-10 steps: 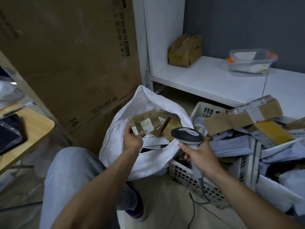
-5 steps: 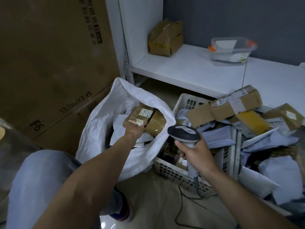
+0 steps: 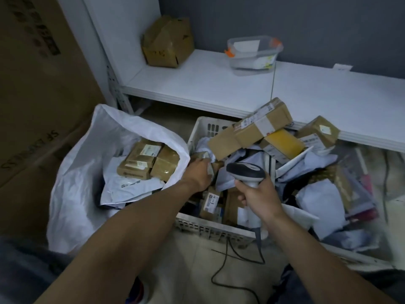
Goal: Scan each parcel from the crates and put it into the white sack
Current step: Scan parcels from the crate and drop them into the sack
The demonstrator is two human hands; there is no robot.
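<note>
Left hand (image 3: 197,173) in the white crate (image 3: 198,133), fingers curled round a small parcel (image 3: 205,156), right hand (image 3: 257,195) gripping barcode scanner (image 3: 245,171), white sack (image 3: 76,185) beside crate

Single wide-angle camera on person's head, facing forward and steeply down along both bare forearms. Left hand (image 3: 198,172) and right hand (image 3: 256,191) near frame centre, close to lens. White sack (image 3: 87,172) lower left, crate (image 3: 208,227) centre to right, both near, seen from above. White shelf (image 3: 208,84) and grey wall (image 3: 306,23) across top, farther off. Cardboard boxes (image 3: 43,84) fill left edge. Floor (image 3: 197,270) along bottom. Straight edges bow toward corners.
</note>
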